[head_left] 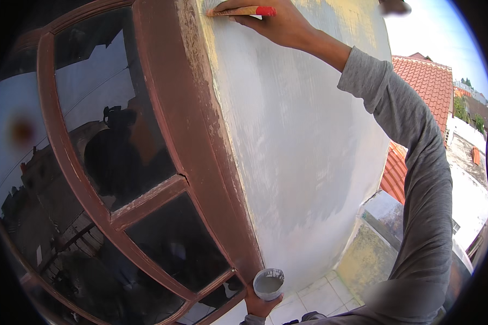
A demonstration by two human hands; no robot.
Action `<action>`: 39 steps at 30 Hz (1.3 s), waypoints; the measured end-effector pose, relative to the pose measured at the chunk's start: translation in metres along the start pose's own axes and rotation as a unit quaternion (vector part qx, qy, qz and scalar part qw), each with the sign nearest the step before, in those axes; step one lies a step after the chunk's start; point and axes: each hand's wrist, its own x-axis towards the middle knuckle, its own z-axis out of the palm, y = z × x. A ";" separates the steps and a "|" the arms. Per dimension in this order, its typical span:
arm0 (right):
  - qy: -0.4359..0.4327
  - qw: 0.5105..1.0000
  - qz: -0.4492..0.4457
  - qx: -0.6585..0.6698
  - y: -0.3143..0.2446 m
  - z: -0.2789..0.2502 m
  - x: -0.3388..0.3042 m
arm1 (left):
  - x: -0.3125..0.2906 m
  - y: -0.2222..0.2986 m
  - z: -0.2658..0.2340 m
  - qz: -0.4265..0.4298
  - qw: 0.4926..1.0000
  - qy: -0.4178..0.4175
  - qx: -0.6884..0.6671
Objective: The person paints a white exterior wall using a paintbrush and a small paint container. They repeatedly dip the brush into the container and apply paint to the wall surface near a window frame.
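High up, my right hand (271, 23) grips a paintbrush (246, 11) with a wooden handle and a red end. Its tip points left, against the edge of the wall (303, 141) where it meets the brown window frame (200, 135). Pale grey-white paint covers much of this wall, with yellow patches near the top. Low down, my left hand (261, 305) is closed around a cup (268, 284) that holds grey-white paint. The cup is upright, its rim smeared with paint, close to the foot of the frame.
Dark glass panes (114, 119) in the worn frame fill the left side and mirror the surroundings. White floor tiles (320, 295) lie below. A low, stained parapet (374, 249) stands at lower right, with red tiled roofs (423, 81) beyond it.
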 end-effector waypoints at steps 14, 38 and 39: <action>-0.242 0.856 0.170 0.423 -0.124 -0.039 -0.105 | 0.016 0.047 0.040 0.021 0.999 0.000 -0.038; 0.137 0.976 0.063 0.154 0.107 -0.016 0.102 | -0.006 0.054 0.053 -0.038 0.986 0.160 -0.011; 0.131 0.982 0.117 0.075 0.116 -0.021 0.107 | -0.009 0.053 0.055 -0.042 0.986 0.163 -0.009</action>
